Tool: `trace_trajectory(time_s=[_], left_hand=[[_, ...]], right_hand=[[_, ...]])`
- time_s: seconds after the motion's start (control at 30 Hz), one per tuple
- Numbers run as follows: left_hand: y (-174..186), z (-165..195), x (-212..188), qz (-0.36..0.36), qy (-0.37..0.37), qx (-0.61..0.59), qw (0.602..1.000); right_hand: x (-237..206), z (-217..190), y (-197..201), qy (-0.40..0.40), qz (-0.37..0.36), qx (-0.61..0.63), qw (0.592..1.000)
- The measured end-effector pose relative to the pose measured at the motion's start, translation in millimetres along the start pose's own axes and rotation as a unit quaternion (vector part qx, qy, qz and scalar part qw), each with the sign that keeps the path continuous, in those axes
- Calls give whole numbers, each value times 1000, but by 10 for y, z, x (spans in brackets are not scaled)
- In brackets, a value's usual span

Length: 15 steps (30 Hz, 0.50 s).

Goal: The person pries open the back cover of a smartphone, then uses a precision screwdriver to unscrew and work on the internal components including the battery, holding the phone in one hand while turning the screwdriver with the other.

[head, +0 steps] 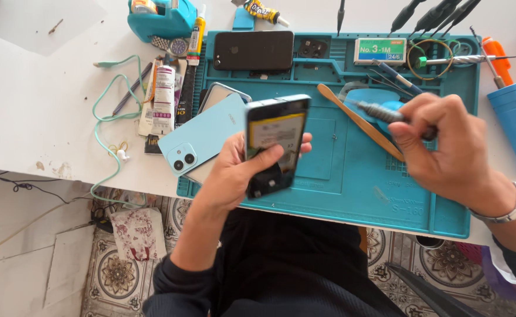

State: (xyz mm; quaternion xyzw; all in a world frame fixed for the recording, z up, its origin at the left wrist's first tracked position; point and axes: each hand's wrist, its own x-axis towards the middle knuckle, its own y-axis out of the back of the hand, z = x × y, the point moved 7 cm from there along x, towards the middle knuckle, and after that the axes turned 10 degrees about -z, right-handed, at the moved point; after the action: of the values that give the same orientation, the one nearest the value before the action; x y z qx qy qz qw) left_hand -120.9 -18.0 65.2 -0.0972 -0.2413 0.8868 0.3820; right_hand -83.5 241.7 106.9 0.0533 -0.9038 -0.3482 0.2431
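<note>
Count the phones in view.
3, perhaps more hidden: opened phone in the left hand, black phone atop the mat, another under the blue back cover.

Opened phone (274, 144) tilted upright; grey screwdriver (381, 113) slanted.

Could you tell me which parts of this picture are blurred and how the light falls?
Head view: the opened phone in the left hand is motion-blurred, as is the right hand with its screwdriver; the mat is sharp, under soft, even daylight without harsh shadows.
</note>
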Motion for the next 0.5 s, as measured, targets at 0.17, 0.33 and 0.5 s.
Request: trace_trajectory(time_s=[0.17,0.33,0.5], left_hand=[[80,-403,-99,40,28,-116,992],[74,-422,-111,12,6,-49,999],[-82,-453,-64,-16,37,-38,998]], right_hand=[[80,-69,-156,-49,-96,-16,994],[111,-40,-388,-102,-179,-14,978],[100,-91,-512,-66,-224,-34,972]])
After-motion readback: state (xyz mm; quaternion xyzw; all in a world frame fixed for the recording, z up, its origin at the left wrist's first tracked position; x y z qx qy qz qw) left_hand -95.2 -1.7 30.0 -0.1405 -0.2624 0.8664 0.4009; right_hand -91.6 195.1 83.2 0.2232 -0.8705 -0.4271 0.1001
